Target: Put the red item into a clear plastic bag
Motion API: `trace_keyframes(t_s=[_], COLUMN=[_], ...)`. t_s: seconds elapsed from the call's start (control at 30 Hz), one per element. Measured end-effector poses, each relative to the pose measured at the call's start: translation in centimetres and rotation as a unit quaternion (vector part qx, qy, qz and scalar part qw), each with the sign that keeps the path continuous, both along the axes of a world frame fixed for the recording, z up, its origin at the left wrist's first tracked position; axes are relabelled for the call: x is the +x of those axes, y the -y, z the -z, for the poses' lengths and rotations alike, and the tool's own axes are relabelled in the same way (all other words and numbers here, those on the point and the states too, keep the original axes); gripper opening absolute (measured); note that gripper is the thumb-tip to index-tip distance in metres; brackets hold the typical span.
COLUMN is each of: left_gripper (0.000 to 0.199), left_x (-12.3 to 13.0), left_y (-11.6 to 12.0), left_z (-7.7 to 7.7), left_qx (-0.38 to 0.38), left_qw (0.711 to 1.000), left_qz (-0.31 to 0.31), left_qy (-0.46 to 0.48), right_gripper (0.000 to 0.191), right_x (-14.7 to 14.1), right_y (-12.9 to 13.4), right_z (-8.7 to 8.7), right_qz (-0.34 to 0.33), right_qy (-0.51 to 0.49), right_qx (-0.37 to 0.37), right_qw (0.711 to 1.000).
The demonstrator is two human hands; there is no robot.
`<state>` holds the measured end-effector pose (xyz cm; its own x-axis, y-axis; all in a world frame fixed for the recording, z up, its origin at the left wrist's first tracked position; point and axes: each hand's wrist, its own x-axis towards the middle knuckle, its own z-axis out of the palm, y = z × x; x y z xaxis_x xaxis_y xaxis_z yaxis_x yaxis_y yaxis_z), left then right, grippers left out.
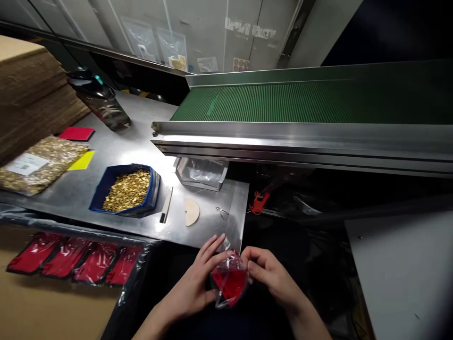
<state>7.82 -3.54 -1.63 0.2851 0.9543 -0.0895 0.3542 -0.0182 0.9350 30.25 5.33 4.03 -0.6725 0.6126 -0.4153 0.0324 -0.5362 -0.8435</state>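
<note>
A red item in a clear plastic bag [231, 283] is between my two hands, above my lap. My left hand [198, 278] holds the bag from its left side, thumb below and fingers along the top. The thumb and index finger of my right hand [267, 271] pinch the bag's upper right edge. Just beyond the hands, on the metal table [141, 229], lie a pair of tweezers [222, 210], a pale half-round disc [192, 212] and a narrow strip with a black end [166, 205].
A blue bin [154, 189] of gold pieces and a grey tray [201, 174] stand on the table, with a bottle [106, 106] behind. A green conveyor [269, 104] crosses the back. Bagged red items [95, 262] lie in a carton at left.
</note>
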Motion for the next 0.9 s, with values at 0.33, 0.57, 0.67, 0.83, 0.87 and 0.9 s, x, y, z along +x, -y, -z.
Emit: trace_keyframes(t_s=[0.33,0.57,0.67,0.83,0.87,0.9], left_gripper=[0.033,0.037,0.054,0.054,0.058,0.061], left_x=[2.6,1.6,0.2,-1.3,-1.4,-1.5], left_y=[-1.5,0.6,2.6,6.3,6.9,7.4], left_z=[-2.0,-5.5,-6.7,-4.7,-3.8,-3.0], left_qx=[-0.139,-0.16,-0.125,0.005,0.027,0.051], left_qw=[0.957,0.965,0.97,0.993,0.991,0.987], left_qz=[-0.126,-0.082,-0.085,-0.064,-0.081,-0.102], left_qy=[0.223,0.188,0.192,0.097,0.099,0.11], right_gripper=[0.068,0.03,0.037,0.037,0.036,0.036], right_x=[-0.1,-1.9,-3.0,-4.6,-5.0,-5.4], right_y=[0.7,1.4,2.3,3.8,4.0,4.2], right_z=[-1.0,-1.1,0.5,2.3,2.5,2.7], right_qz=[-0.021,-0.032,-0.078,-0.23,-0.248,-0.258], right_qy=[0.035,0.163,0.07,0.093,0.1,0.099], right_qx=[0.035,0.077,-0.082,-0.076,-0.063,-0.06], right_qw=[0.999,0.983,0.991,0.966,0.962,0.959])
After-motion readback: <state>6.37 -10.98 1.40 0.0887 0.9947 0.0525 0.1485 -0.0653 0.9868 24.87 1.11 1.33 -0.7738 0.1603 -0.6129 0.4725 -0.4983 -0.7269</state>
